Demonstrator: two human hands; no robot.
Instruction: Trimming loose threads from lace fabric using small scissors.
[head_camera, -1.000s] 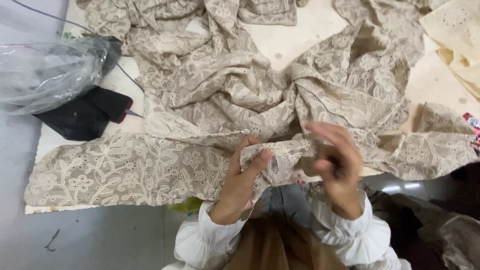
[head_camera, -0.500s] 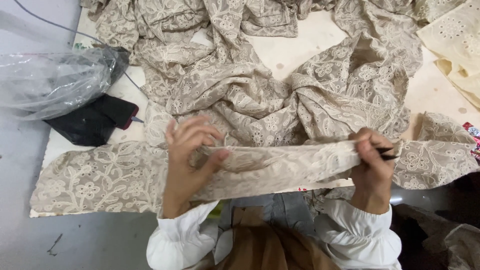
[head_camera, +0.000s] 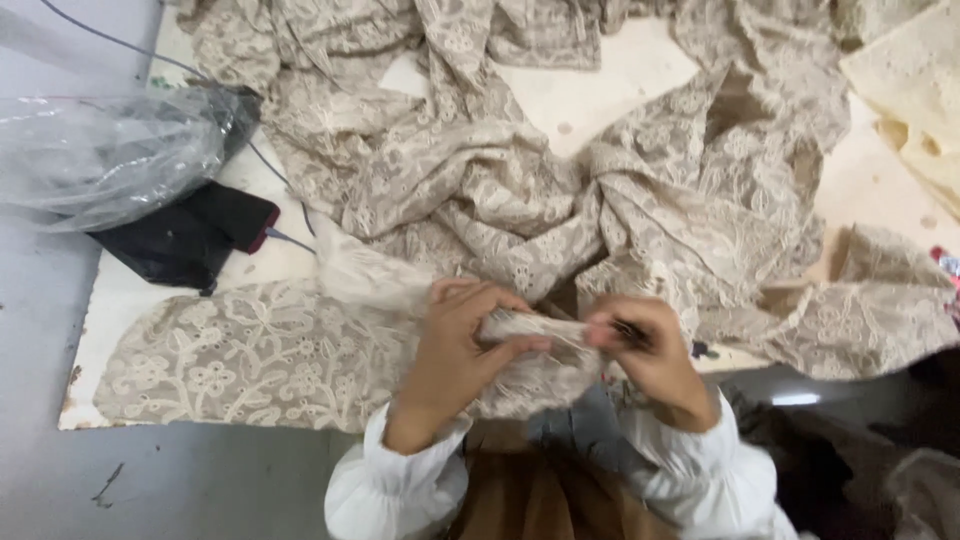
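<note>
Beige lace fabric (head_camera: 470, 200): bunched strip pinched between left hand (head_camera: 455, 345) and right hand (head_camera: 645, 345), both closed on it; remainder heaped beyond hands on pale worktable (head_camera: 620, 80); grey floor (head_camera: 200, 490) leftward.

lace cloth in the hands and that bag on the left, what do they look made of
The lace cloth looks like a soft beige woven or embroidered textile, matte: floral openwork, limp folds. The bag seems thin clear plastic film: glossy, see-through, crinkled. Left hand and right hand pinch the cloth.
</note>
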